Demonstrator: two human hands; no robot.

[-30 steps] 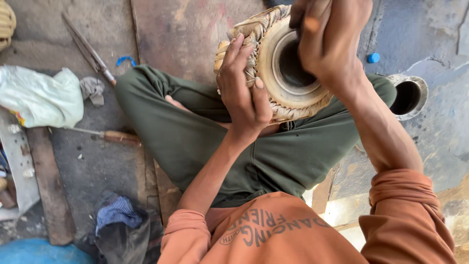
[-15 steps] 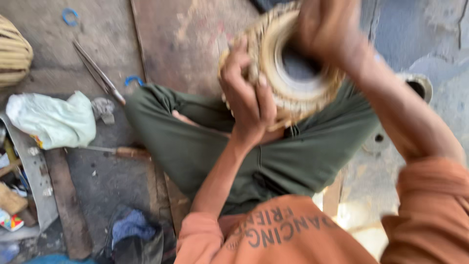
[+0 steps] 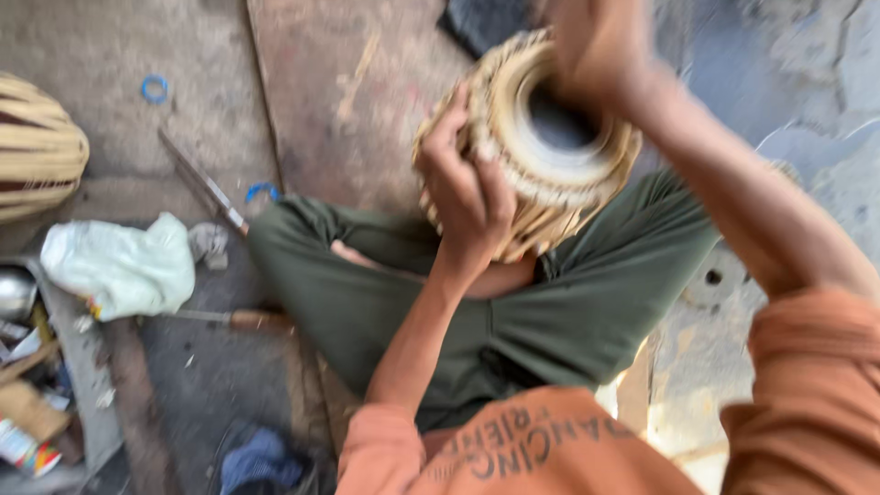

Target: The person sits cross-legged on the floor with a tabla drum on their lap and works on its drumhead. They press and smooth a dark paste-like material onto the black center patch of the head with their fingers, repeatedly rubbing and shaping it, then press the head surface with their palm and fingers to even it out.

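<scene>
Head view, looking down on our lap. Our left hand (image 3: 467,197) curls its fingers (image 3: 449,128) over the near rim of the small strap-laced drum (image 3: 527,151), clasping its laced side, wrist bent and forearm rising from the lower frame. Our right hand (image 3: 596,46) rests at the drum's upper edge; it is blurred, so we cannot tell how its fingers are set. We hold the drum above our crossed legs in green trousers (image 3: 568,312), its dark-centred head tilted up toward us, its long axis running away toward the wooden board (image 3: 339,101). Bare board lies beyond it; to our left lie scissors (image 3: 206,188), a white bag (image 3: 119,266) and a second drum (image 3: 37,147).
</scene>
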